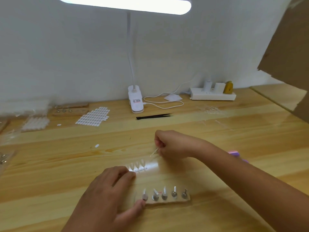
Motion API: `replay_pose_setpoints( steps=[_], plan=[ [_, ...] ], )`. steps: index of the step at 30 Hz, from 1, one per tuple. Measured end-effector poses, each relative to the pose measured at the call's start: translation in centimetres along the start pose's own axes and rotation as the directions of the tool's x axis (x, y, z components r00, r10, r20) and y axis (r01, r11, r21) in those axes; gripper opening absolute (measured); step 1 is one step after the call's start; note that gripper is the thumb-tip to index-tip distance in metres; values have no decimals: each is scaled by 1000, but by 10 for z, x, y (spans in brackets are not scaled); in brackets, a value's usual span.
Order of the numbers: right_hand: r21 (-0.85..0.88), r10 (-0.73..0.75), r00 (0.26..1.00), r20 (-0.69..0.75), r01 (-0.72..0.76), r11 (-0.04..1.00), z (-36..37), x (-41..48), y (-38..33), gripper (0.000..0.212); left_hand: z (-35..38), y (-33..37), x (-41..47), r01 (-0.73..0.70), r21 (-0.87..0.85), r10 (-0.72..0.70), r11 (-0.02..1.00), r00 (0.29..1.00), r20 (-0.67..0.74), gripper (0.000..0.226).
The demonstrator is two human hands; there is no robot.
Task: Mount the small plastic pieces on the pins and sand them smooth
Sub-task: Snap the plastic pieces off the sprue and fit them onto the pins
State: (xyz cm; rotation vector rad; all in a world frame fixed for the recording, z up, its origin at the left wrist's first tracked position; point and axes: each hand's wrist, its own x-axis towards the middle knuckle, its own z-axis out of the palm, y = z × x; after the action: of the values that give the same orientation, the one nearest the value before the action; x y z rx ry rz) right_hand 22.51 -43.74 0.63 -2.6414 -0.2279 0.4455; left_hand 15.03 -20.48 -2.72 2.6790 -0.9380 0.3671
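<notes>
Five silver metal pins (164, 194) are seen on one pale wooden block (167, 202). Three clear plastic tips (137, 164) are counted.

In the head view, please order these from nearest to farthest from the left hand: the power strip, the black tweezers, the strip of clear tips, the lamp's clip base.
1. strip of clear tips: at the fingertips of the left hand.
2. black tweezers: mid-table, beyond the strip.
3. lamp's clip base: at the back, by the wall.
4. power strip: back right, by the wall.
</notes>
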Motion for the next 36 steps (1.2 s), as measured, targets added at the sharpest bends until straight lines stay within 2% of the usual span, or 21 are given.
replay_pose_setpoints(
  steps=[4,8,10,12,14,15,17,19,20,22,24,26,28,30,31,33,36],
  plan=[
    [140,26,998,-50,-19,990,-6,-5,12,23,2,-2,-1,0,2,0,1000,1000,7,61],
    [130,193,967,-169,-172,976,-52,-5,57,21,3,-4,1,-11,5,11,1000,1000,-8,62],
    [123,316,902,-295,-292,948,-79,-6,87,17,5,-4,2,-28,18,29,999,999,-18,63],
    [142,408,805,-430,-386,911,-96,-6,115,10,5,-3,2,-45,19,46,999,999,-14,63],
    [167,456,747,-484,-432,886,-102,-3,137,8,3,-2,3,-47,11,47,999,999,4,65],
    [166,465,752,-467,-442,881,-101,-2,143,8,2,-2,3,-43,8,42,999,999,16,64],
    [58,433,785,-444,-457,888,-96,0,147,16,1,-1,3,-29,0,29,1000,999,35,63],
    [-67,280,789,-546,-374,925,-86,-2,137,22,-1,-1,2,-10,-4,10,1000,998,64,63],
    [-70,169,802,-573,-253,965,-78,-4,130,21,-2,-1,2,1,-10,-1,1000,997,76,63],
    [-87,-75,870,-487,37,995,-56,-13,113,21,-4,1,3,17,-22,-15,1000,995,96,62],
    [-195,-210,920,-331,151,969,-34,-16,105,23,-7,2,2,30,-42,-25,999,993,115,62],
    [-300,-144,930,-339,38,953,-31,-11,111,22,-10,5,2,43,-48,-36,998,989,141,61],
    [-372,17,913,-408,-184,910,-39,-7,116,31,-11,7,0,75,-73,-62,995,983,170,66],
    [-376,76,900,-429,-254,891,-41,-9,114,40,-8,4,-2,102,-119,-82,988,983,162,76],
    [-344,46,900,-434,-213,915,-39,-13,108,41,-7,2,-4,112,-142,-89,983,983,162,80],
    [-253,-81,893,-442,-38,967,-28,-28,87,35,-4,1,-4,111,-152,-88,982,985,147,80],
    [-1,-193,917,-349,205,979,-7,-66,44,24,-4,2,-3,103,-119,-82,988,982,168,75]
  ],
)
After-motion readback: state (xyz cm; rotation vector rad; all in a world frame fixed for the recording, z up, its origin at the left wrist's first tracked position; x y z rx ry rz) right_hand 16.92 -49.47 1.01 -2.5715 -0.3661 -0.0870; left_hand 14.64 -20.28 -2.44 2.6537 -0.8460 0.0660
